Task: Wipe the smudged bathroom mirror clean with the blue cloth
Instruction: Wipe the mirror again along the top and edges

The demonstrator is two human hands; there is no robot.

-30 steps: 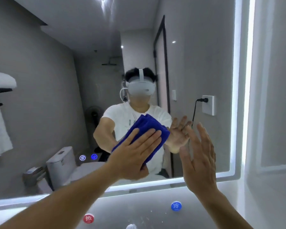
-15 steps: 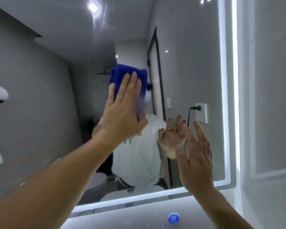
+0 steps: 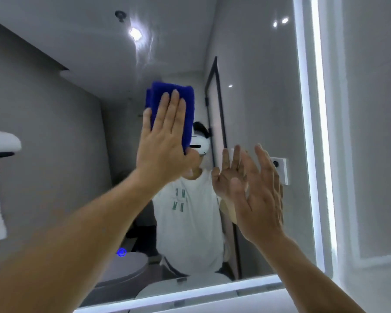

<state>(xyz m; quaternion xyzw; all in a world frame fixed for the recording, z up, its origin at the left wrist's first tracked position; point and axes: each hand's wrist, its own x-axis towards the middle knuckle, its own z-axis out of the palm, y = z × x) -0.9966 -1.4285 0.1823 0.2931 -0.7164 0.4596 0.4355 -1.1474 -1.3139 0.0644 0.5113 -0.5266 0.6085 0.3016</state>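
Note:
The bathroom mirror point(image 3: 262, 91) fills most of the view, framed by a lit strip on its right and lower edges. My left hand point(image 3: 165, 141) presses a folded blue cloth point(image 3: 183, 98) flat against the glass at mid-height, fingers stretched upward over it. My right hand point(image 3: 260, 193) hovers to the right, fingers spread, holding nothing; whether it touches the glass I cannot tell. The mirror reflects a person in a white T-shirt with a headset, partly hidden behind my left hand and the cloth.
A light grey wall point(image 3: 375, 154) borders the mirror on the right. The lit lower edge point(image 3: 190, 294) of the mirror runs along the bottom. Reflected in the glass are a wall socket point(image 3: 280, 168), a black-framed door point(image 3: 217, 123) and folded white towels point(image 3: 0, 141) on a rack.
My left hand has swept the cloth from the lower middle of the mirror upward and keeps it high. The view tilted up. My right hand stayed spread at the right.

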